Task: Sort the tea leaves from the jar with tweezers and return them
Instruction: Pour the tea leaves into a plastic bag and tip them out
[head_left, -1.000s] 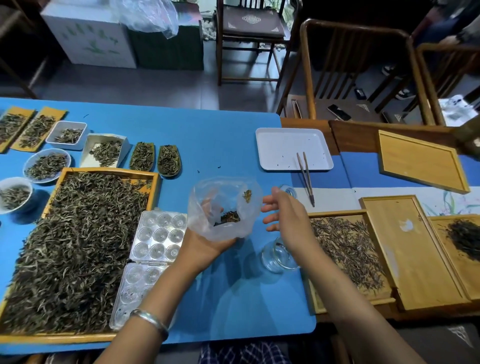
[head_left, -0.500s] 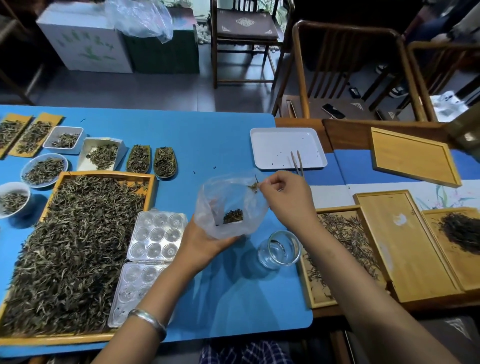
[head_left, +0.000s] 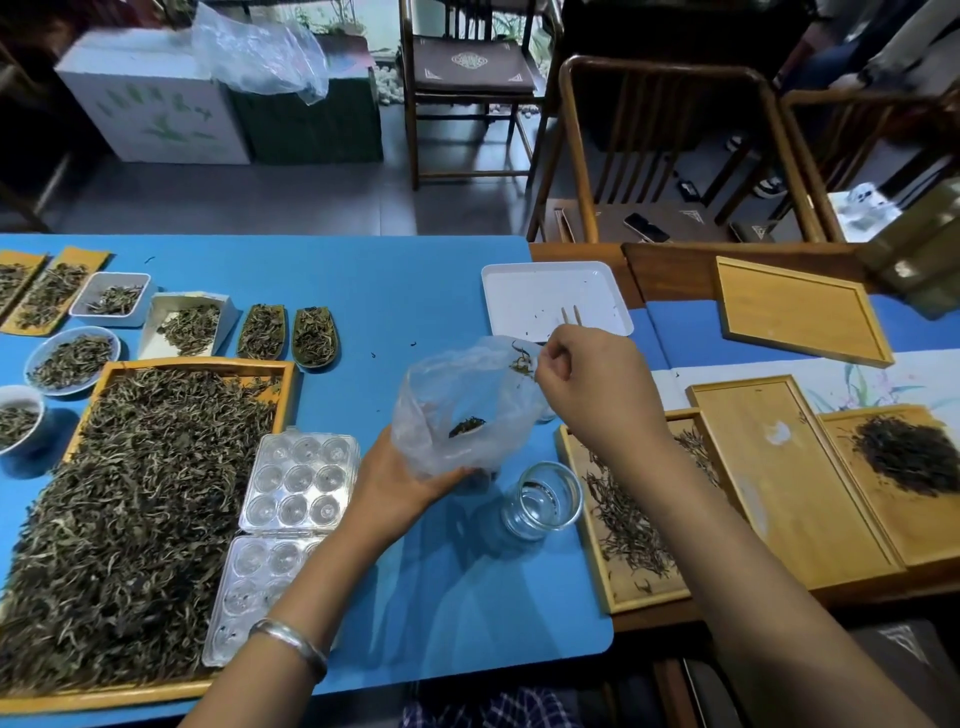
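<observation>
My left hand (head_left: 402, 486) cups a clear plastic bag (head_left: 457, 410) from below; a small clump of dark tea leaves (head_left: 466, 426) lies inside it. My right hand (head_left: 587, 387) pinches the bag's upper right rim, where a few leaves (head_left: 521, 362) cling. The wooden tweezers (head_left: 570, 314) lie on the white tray (head_left: 524, 293) behind my right hand, with only their far ends showing. A small glass jar (head_left: 543, 501) sits on the blue mat below my right wrist, almost empty, with a few dark leaves in it.
A big wooden tray heaped with tea (head_left: 135, 499) fills the left. Beside it lies a clear plastic mould tray (head_left: 298, 480). Small dishes of tea (head_left: 72, 358) line the far left. Wooden trays with tea (head_left: 628, 509) (head_left: 914, 457) and lids stand on the right. Chairs stand beyond the table.
My right hand, open beside the bag a second ago, has closed on the bag's rim and holds it there. My left hand keeps the bag in the same place.
</observation>
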